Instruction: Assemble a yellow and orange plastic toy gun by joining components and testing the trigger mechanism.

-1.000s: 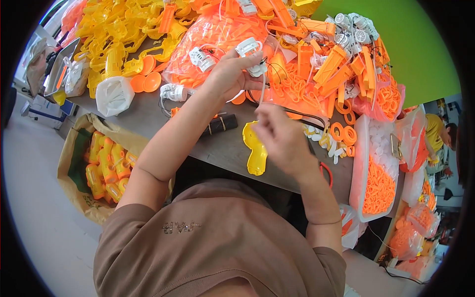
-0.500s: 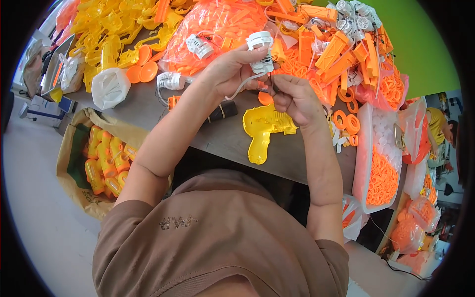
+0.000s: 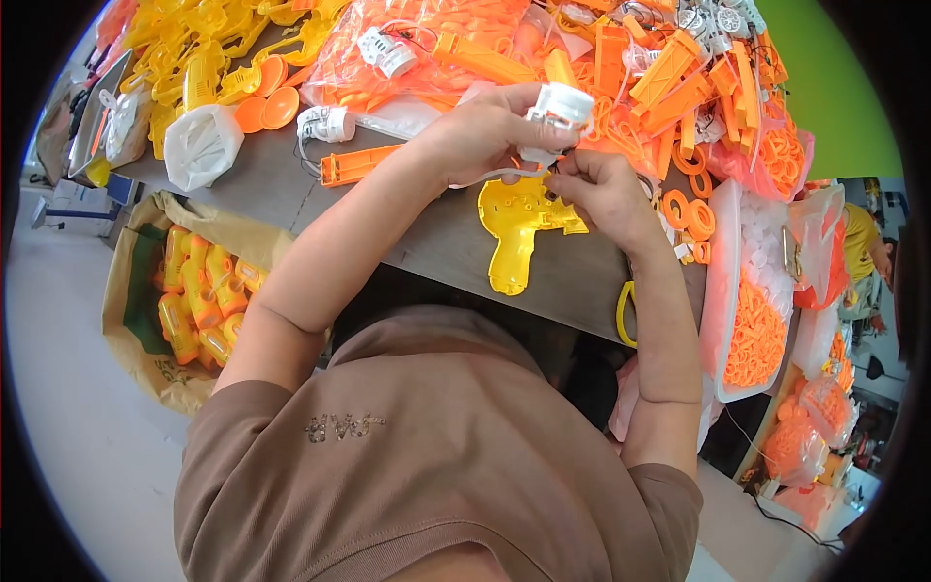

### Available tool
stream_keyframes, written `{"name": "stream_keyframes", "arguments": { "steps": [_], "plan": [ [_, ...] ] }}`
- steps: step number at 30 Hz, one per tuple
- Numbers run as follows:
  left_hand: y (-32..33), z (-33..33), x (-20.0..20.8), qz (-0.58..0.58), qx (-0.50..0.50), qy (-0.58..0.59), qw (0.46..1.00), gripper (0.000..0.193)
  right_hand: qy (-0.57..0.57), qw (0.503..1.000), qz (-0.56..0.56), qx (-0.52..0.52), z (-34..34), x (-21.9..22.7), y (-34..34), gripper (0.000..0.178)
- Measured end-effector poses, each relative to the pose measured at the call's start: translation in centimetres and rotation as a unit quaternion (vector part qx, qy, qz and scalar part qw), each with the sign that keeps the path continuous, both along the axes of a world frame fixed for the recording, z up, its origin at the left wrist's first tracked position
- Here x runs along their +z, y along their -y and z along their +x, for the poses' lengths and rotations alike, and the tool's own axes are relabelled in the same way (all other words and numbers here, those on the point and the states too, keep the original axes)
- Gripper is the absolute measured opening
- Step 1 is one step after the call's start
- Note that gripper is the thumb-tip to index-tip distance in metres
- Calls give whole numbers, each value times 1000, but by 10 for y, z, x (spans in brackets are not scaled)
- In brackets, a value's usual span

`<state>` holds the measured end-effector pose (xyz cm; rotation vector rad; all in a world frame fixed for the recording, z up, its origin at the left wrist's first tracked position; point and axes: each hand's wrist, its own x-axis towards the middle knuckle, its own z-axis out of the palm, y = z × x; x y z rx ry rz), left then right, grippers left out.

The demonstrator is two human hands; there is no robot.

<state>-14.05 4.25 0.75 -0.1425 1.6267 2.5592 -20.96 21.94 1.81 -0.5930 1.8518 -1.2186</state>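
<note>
My left hand point(image 3: 490, 134) is closed around a white plastic motor unit point(image 3: 564, 105), holding it above the table. A pale flexible tube point(image 3: 499, 174) trails from the unit below my left fingers. Right beside it, my right hand point(image 3: 613, 197) pinches a thin dark wire point(image 3: 554, 167) hanging from the unit; its end is partly hidden by my fingertips. Under both hands lies a yellow gun-shaped shell half point(image 3: 511, 238), its hollow inside facing up. My right fingers hover over its upper right end.
Orange parts point(image 3: 669, 73) and yellow shells point(image 3: 199, 44) are heaped at the back. Another white motor unit point(image 3: 325, 124) lies left, near a white bag point(image 3: 202, 145). A tub point(image 3: 722, 349) of small orange pieces stands right. Yellow scissor-like handles point(image 3: 626, 315) show beside my right forearm. A paper sack point(image 3: 131, 301) sits lower left.
Both hands have shifted a little to the right, and the white motor unit has tilted over in my left hand. Yellow handles have come into view beside my right forearm.
</note>
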Motion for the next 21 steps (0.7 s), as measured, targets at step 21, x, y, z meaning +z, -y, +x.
{"name": "stream_keyframes", "arguments": {
  "steps": [21],
  "plan": [
    [-41, 24, -49, -213, 103, -78, 968, 40, -285, 943, 10, -171, 49, -72, -26, 19]
  ]
}}
